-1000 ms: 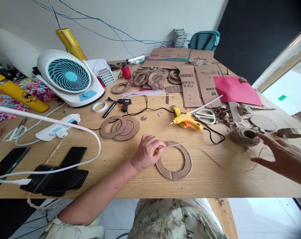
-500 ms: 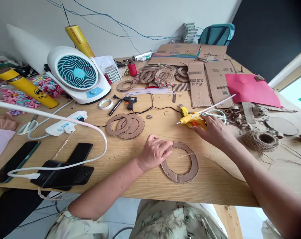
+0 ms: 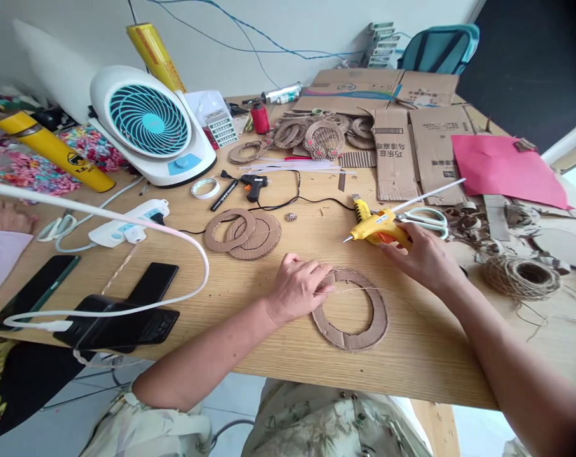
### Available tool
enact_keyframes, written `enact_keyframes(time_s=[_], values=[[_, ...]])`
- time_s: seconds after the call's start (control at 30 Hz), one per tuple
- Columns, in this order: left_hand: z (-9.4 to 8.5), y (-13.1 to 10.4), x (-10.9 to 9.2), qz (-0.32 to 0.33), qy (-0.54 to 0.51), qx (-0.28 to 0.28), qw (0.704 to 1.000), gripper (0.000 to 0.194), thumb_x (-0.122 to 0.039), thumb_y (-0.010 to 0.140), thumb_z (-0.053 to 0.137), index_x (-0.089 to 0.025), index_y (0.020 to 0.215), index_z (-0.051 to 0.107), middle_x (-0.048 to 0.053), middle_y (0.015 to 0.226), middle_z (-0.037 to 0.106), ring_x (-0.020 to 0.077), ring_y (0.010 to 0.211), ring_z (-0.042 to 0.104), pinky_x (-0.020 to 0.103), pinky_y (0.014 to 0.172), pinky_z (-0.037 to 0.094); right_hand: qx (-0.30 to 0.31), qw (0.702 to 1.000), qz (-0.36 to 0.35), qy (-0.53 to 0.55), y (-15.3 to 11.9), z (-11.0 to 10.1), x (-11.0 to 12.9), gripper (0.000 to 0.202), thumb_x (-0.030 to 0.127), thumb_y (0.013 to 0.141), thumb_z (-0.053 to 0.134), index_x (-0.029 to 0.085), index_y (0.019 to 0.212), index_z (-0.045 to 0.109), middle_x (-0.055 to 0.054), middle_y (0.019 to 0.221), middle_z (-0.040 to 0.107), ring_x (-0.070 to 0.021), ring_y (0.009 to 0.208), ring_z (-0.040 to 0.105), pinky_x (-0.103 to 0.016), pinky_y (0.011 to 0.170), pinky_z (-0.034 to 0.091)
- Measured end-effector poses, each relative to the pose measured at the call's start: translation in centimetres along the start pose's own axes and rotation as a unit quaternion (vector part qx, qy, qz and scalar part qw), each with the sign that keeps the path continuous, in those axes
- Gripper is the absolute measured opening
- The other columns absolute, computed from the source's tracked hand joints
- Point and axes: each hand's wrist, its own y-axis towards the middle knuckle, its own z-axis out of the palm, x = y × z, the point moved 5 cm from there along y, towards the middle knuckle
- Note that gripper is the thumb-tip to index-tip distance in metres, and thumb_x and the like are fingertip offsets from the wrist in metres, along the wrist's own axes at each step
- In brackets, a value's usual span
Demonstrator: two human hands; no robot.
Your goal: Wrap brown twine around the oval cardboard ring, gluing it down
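My left hand (image 3: 300, 289) is closed on the upper left rim of a flat cardboard ring (image 3: 379, 317), which lies on the table in front of me. A thin strand crosses the ring's opening from my fingertips. To the right, my right hand (image 3: 423, 254) has its fingers round the handle of a yellow hot glue gun (image 3: 383, 223). A white glue stick (image 3: 430, 195) pokes out of the gun's back, and its nozzle points left. Beneath the gun lies a yellow utility knife (image 3: 361, 208); light green scissors (image 3: 435, 219) rest just behind my right hand.
Cardboard rings (image 3: 263, 244), a black glue gun (image 3: 254, 186) and a tape roll (image 3: 204, 188) lie further back. A fan (image 3: 149, 127), power strip (image 3: 126, 225) and phones (image 3: 35, 292) occupy the left, where another person's hand (image 3: 4, 219) shows. Twine (image 3: 521, 278) sits at right.
The camera view has shifted slightly, so most things appear a little further right. Both hands keep nearly the same places on the ring and the glue gun.
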Motion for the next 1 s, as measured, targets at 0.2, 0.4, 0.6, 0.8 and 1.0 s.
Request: enact_keyframes(time_s=[0.2, 0.4, 0.6, 0.8, 1.0], values=[[0.4, 0.0, 0.1, -0.034, -0.032, 0.01, 0.999, 0.026, -0.036, 0.087, 0.073, -0.019, 0.104, 0.063, -0.001, 0.092, 0.076, 0.0197, 0.081, 0.069, 0.039, 0.085, 0.034, -0.042, 0.99, -0.099, -0.092, -2.1, -2.7, 1.9, 0.053, 0.053, 0.088, 0.059, 0.017, 0.126, 0.057, -0.013, 0.104, 0.07, -0.0288, 0.085, 0.066, -0.038, 0.071, 0.048], [0.6, 0.1, 0.3, -0.068, -0.067, 0.021, 0.995, 0.024, -0.036, 0.085, 0.077, -0.02, 0.097, 0.062, -0.003, 0.091, 0.077, 0.0184, 0.08, 0.07, 0.037, 0.084, 0.034, -0.11, 0.949, -0.21, -0.209, -3.4, -3.9, 4.0, 0.047, 0.047, 0.092, 0.057, 0.012, 0.124, 0.057, -0.014, 0.1, 0.071, -0.0267, 0.083, 0.065, -0.036, 0.072, 0.046], [1.0, 0.1, 0.5, -0.082, -0.072, 0.025, 0.994, 0.025, -0.037, 0.085, 0.078, -0.021, 0.097, 0.063, -0.002, 0.092, 0.078, 0.0191, 0.081, 0.071, 0.037, 0.084, 0.035, -0.131, 0.925, -0.253, -0.251, -3.9, -4.2, 5.7, 0.038, 0.041, 0.091, 0.059, 0.016, 0.119, 0.058, -0.008, 0.094, 0.071, -0.0219, 0.078, 0.062, -0.033, 0.07, 0.043], [1.1, 0.1, 0.5, -0.087, -0.073, 0.03, 0.993, 0.026, -0.038, 0.086, 0.076, -0.021, 0.102, 0.064, 0.0, 0.096, 0.078, 0.0199, 0.084, 0.072, 0.039, 0.086, 0.037, -0.132, 0.922, -0.267, -0.246, -4.0, -4.3, 6.2, 0.037, 0.038, 0.09, 0.06, 0.016, 0.12, 0.058, -0.008, 0.091, 0.071, -0.0227, 0.079, 0.062, -0.034, 0.07, 0.042], [1.1, 0.0, 0.5, -0.087, -0.074, 0.035, 0.993, 0.028, -0.038, 0.086, 0.076, -0.021, 0.105, 0.064, -0.001, 0.096, 0.078, 0.0198, 0.084, 0.071, 0.039, 0.086, 0.037, -0.133, 0.915, -0.279, -0.259, -4.1, -4.3, 6.5, 0.037, 0.037, 0.092, 0.059, 0.016, 0.122, 0.058, -0.007, 0.092, 0.071, -0.0223, 0.079, 0.062, -0.034, 0.07, 0.04]])
